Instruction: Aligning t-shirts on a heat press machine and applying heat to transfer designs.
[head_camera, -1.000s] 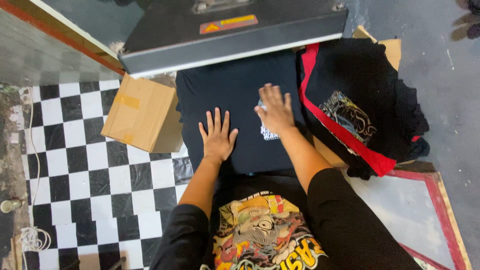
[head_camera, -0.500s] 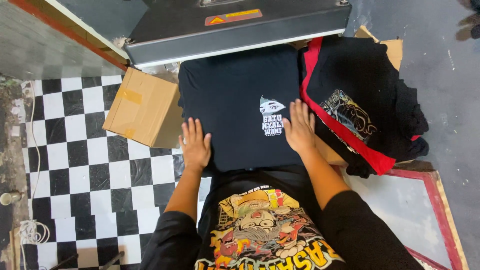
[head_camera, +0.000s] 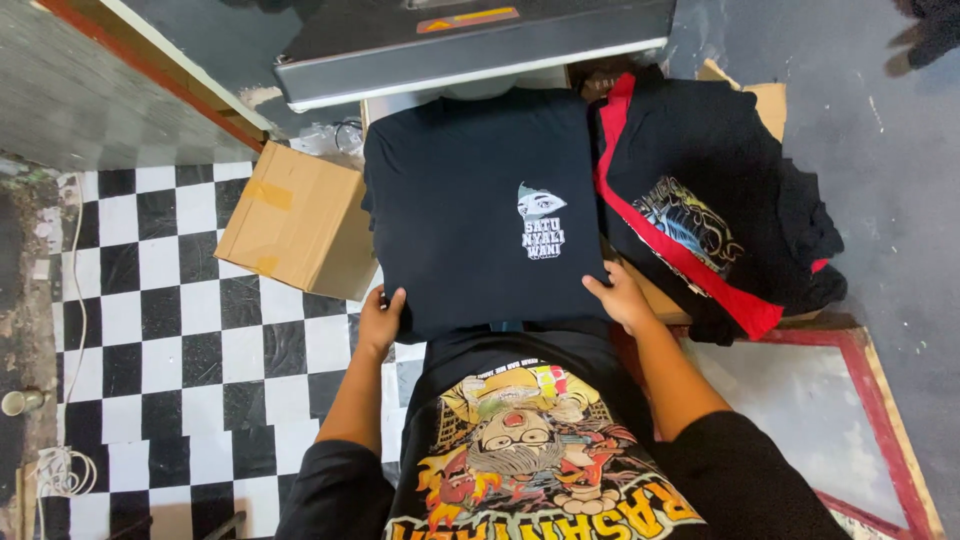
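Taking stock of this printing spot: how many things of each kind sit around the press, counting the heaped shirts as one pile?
Heat press: 1
Black shirt laid flat, held by the left hand and right hand: 1
Shirt pile: 1
Closed cardboard box: 1
Total: 4
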